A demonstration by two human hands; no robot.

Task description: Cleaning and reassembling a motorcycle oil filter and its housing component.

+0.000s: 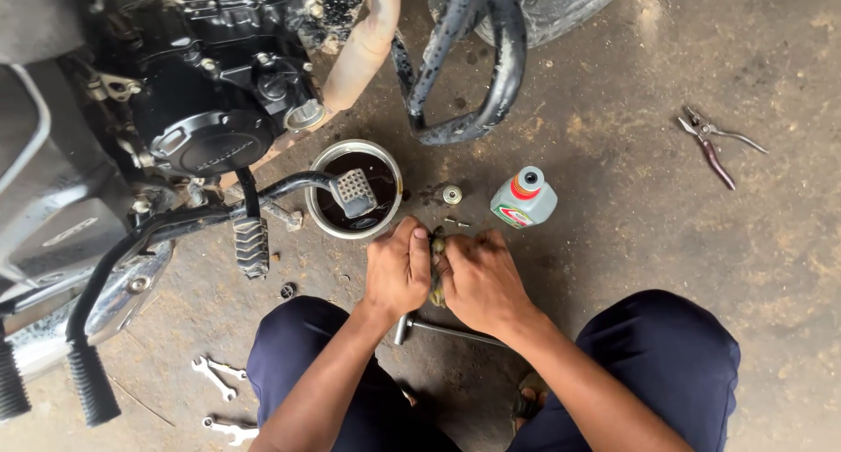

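While both hands knead a dirty rag (436,268) between the knees, the oil already sits drained in the pan.

The left hand (397,270) and the right hand (480,281) are both clenched on the greenish rag, pressed together low over the concrete floor (666,207), just in front of the squatting person. Judging by this, the draining part looks done: the round metal pan (326,227) under the black engine (206,110) holds dark oil, and a small plug (452,194) lies loose on the floor just beside it. What seems left is refitting and refilling: the grey oil bottle (524,199) with its red neck lies on its side near the plug. A socket wrench (442,331) lies under the wrists, spanners (215,375) rest toward the bottom left corner, and pliers (714,147) lie well apart toward the right edge.
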